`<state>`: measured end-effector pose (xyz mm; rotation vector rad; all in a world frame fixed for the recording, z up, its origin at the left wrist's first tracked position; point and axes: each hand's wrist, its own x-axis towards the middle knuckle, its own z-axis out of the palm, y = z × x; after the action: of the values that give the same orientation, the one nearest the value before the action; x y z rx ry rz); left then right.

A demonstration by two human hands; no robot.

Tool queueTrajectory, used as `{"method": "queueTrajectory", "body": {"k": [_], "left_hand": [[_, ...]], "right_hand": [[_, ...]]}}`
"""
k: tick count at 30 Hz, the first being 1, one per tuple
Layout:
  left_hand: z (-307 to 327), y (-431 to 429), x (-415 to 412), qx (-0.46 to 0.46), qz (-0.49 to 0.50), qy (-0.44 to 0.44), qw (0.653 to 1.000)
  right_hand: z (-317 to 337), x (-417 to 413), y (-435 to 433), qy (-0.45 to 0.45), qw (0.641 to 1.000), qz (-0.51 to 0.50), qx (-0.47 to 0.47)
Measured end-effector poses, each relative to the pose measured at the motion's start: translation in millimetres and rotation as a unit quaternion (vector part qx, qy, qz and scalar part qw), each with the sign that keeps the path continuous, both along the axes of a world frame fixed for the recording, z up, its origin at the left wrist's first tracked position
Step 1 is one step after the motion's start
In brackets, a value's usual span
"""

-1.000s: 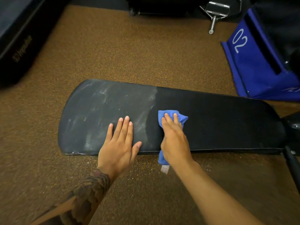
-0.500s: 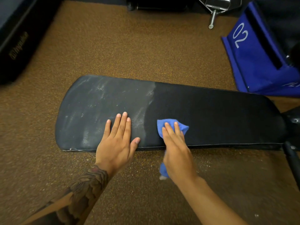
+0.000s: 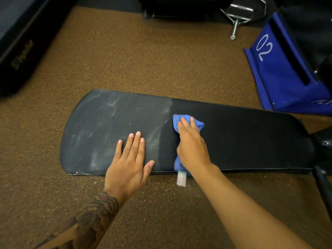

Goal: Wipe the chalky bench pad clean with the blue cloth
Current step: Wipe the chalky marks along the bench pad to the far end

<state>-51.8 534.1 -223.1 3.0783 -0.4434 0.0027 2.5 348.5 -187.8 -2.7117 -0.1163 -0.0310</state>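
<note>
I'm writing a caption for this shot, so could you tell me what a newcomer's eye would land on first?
First, the bright blue cloth under the right hand, mid-pad on the black bench pad. Next, the sharp divide there: chalky grey smears to the left, where the left hand lies flat, and clean black to the right. Then the blue panel marked 02, upper right.

A black bench pad (image 3: 242,141) covered in grained, leather-like vinyl: its left half is dulled by a whitish chalky film, its right half dark and matt. On it lies a soft, bunched blue cloth (image 3: 197,124) with a small white fabric tag. The floor (image 3: 143,60) is rough, speckled brown rubber. A shiny metal handle (image 3: 237,13) lies beyond.
</note>
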Motion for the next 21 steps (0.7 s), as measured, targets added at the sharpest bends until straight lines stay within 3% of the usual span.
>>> {"method": "queueTrajectory", "body": {"k": [4,8,14,21], "left_hand": [[0,0,0,0.005,0.003,0.002,1.0],[0,1,0,0.004,-0.002,0.006,1.0],[1,0,1,0.002,-0.004,0.008,1.0],[1,-1,1,0.011,0.002,0.002,1.0]], "right_hand": [[3,28,28,0.029,0.999,-0.016,0.01],[-7,-22,19,0.003,1.0,0.027,-0.006],[-9,-43,-6,0.017,0.994,0.054,-0.097],[-2,1,21,0.025,0.999,0.001,-0.042]]}}
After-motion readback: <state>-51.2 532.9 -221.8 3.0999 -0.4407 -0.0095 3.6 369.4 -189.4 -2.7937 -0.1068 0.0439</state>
